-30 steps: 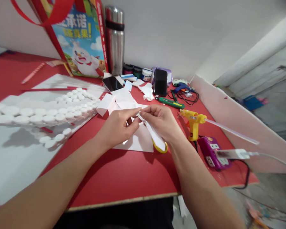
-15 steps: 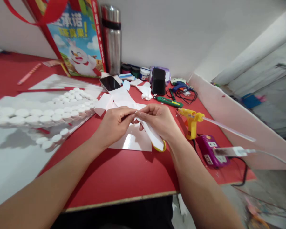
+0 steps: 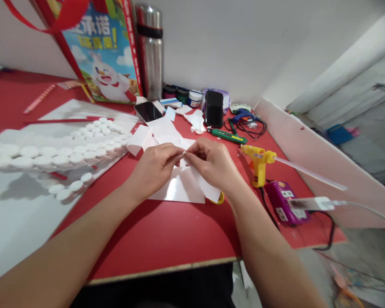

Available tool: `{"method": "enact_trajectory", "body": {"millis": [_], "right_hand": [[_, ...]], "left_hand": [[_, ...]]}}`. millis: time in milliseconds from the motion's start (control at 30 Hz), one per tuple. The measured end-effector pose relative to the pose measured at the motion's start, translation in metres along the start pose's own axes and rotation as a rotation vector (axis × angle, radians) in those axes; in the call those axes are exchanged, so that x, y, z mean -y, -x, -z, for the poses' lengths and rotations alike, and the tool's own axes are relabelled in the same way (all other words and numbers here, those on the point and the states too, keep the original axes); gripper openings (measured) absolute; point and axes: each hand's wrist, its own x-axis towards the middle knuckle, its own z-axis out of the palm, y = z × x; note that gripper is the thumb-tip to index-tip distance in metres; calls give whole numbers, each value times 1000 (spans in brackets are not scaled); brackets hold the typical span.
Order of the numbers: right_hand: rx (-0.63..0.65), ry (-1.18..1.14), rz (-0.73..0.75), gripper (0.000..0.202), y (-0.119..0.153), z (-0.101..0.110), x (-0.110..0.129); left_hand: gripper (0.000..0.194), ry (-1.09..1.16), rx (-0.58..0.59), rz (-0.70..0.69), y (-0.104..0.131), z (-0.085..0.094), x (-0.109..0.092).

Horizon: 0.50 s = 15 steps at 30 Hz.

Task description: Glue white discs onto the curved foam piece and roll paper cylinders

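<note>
My left hand (image 3: 157,169) and my right hand (image 3: 211,160) meet above the middle of the table, fingertips almost touching. Both pinch a tiny white bit (image 3: 184,154) between thumb and forefinger; it looks like paper. Below my right palm hangs or lies a strip of white paper (image 3: 208,187); whether its upper end joins the pinched bit is hidden by the fingers. Underneath, a glossy white sheet (image 3: 176,192) lies flat on the red table. A yellow handle loop (image 3: 220,198) peeks out from behind the strip.
Right of my hands lie a yellow glue gun (image 3: 259,164), a purple power box (image 3: 285,201) and a green cutter (image 3: 228,136). White discs (image 3: 48,156) in rows rest at left. Behind stand a steel flask (image 3: 150,55), a printed bag (image 3: 105,60) and a black phone (image 3: 213,109).
My right fingers have shifted slightly, and the paper strip beneath that hand sits a little lower and shows less of its upper end. My left hand has barely moved.
</note>
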Motion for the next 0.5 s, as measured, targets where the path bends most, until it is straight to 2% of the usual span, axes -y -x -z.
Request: {"method": "enact_trajectory", "body": {"millis": [100, 167, 233, 300, 400, 500], "right_hand": [[-18, 45, 63, 10, 1, -1, 0], [-11, -56, 41, 10, 0, -2, -1], [10, -286, -101, 17, -3, 0, -2], [65, -590, -341, 31, -7, 4, -3], [307, -995, -639, 45, -13, 10, -5], [563, -1200, -730, 50, -16, 12, -6]], "left_hand": [[20, 22, -24, 23, 0, 0, 0], [19, 34, -55, 43, -1, 1, -1], [18, 44, -88, 58, -1, 3, -2], [17, 61, -105, 65, -1, 4, -3], [17, 91, -106, 47, -1, 4, -3], [19, 76, -117, 7, -1, 5, -3]]}}
